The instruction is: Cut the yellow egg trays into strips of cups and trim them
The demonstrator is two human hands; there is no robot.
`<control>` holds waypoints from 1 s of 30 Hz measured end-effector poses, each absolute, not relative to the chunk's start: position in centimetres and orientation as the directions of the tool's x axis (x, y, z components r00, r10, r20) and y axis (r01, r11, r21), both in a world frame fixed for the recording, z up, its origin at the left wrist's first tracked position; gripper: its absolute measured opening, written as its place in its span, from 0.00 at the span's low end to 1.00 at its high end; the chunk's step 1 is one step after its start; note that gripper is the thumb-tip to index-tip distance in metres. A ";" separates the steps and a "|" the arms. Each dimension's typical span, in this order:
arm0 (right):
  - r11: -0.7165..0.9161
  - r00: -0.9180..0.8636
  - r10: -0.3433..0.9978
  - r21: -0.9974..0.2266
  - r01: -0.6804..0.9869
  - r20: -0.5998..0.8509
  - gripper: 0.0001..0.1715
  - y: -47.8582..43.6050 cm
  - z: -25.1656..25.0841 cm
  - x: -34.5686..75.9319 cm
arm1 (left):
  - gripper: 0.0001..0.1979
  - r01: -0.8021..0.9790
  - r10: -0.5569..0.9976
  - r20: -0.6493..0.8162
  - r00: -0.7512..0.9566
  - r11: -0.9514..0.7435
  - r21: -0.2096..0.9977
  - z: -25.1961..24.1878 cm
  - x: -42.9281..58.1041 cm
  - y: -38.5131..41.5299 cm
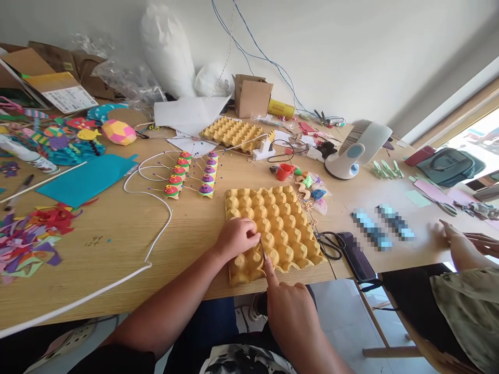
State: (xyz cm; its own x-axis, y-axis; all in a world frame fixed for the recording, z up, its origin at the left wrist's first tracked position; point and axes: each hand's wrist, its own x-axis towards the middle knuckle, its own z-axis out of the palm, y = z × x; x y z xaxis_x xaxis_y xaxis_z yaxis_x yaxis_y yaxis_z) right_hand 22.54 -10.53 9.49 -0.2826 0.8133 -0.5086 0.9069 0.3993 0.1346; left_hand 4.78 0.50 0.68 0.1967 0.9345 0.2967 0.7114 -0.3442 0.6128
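Note:
A yellow pulp egg tray (290,236) lies upside down at the table's front edge, its cups pointing up. My left hand (237,239) is closed on the tray's left part, thumb and fingers pressed at a ridge between cups. My right hand (292,306) is at the near edge, index finger stretched along a thin knife (264,251) whose blade meets the tray between two rows. The knife's handle is hidden under my palm. Black-handled scissors (331,245) lie against the tray's right side.
Painted egg-carton strips (179,174) with pins stand behind the tray, beside a white cable (167,218). Another egg tray (230,132) lies further back. A phone (356,257), a fan (356,150) and another person's hands (454,234) are to the right. Paper scraps (31,239) lie left.

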 end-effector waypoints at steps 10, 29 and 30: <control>0.391 -0.301 0.843 0.123 0.912 -0.446 0.42 -9.6 8.9 22.1 | 0.15 0.710 0.938 0.285 0.197 -0.337 0.619 0.9 4.7 0.4; 0.405 -0.301 0.799 0.095 0.910 -0.521 0.45 -10.5 9.9 22.5 | 0.14 0.724 0.938 0.279 0.207 -0.338 0.601 1.3 4.5 0.4; 0.400 -0.296 0.801 0.097 0.911 -0.521 0.45 -10.4 9.9 22.4 | 0.14 0.723 0.938 0.278 0.208 -0.339 0.602 1.3 4.5 0.4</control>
